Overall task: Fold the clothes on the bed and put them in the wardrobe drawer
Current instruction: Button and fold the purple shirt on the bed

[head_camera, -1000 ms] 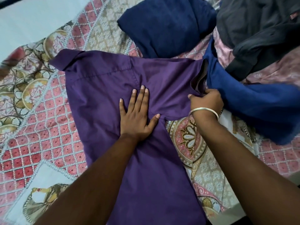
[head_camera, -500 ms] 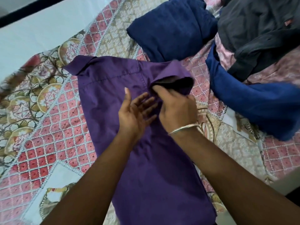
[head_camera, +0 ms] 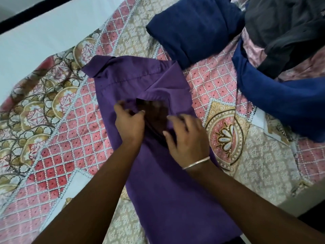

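Shirt flat on bed, sleeve folded over its chest. Left hand pinches the cuff; right hand lies beside it, fingers loosely spread on cloth.

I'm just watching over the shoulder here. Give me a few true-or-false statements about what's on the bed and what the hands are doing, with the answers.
1. The purple shirt lies spread on the patterned bedspread. True.
2. Both hands are lifted clear of the shirt. False: the left hand and right hand are both on it, at the folded-in sleeve.
3. A bangle sits on the right wrist. True.
4. The folded navy garment rests on top of the purple shirt. False: it lies beyond it, apart.
5. The dark grey garment is at the far right. True.
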{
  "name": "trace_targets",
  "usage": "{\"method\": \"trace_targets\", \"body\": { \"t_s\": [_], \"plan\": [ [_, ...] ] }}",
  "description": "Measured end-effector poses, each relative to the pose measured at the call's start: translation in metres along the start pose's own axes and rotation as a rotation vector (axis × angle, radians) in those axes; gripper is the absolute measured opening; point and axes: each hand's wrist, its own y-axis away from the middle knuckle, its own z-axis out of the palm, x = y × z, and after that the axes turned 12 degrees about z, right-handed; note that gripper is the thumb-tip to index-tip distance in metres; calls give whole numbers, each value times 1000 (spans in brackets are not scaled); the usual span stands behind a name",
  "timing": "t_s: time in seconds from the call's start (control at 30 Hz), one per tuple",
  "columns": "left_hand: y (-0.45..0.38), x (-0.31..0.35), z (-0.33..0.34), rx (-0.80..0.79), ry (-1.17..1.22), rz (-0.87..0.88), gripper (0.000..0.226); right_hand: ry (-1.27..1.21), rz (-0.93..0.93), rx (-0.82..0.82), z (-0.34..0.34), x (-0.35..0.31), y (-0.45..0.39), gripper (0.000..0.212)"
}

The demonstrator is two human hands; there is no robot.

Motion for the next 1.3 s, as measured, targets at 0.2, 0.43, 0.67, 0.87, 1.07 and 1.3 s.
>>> {"method": "trace_targets", "body": {
  "t_s": [0.2,0.43,0.67,0.87,1.07,1.3],
  "plan": [
    [-25,6,6,-155,-478,561,52,87,64,-140,15,3,3,40],
    [-47,2,-17,-285,-600,724,49,40,-29,128,27,13,16,10],
    [-53,-1,-33,-331,-588,587,52,8,-153,-30,25,29,38,15],
    [-57,4,-24,-360,-342,307,42,91,58,-31,42,18,30,48],
    [-69,-2,-16,-346,-592,311,29,54,-63,85,41,8,43,20],
    [-52,-4,-18,-305,-757,469,40,-3,241,-4,9,30,91,39]
  ]
}}
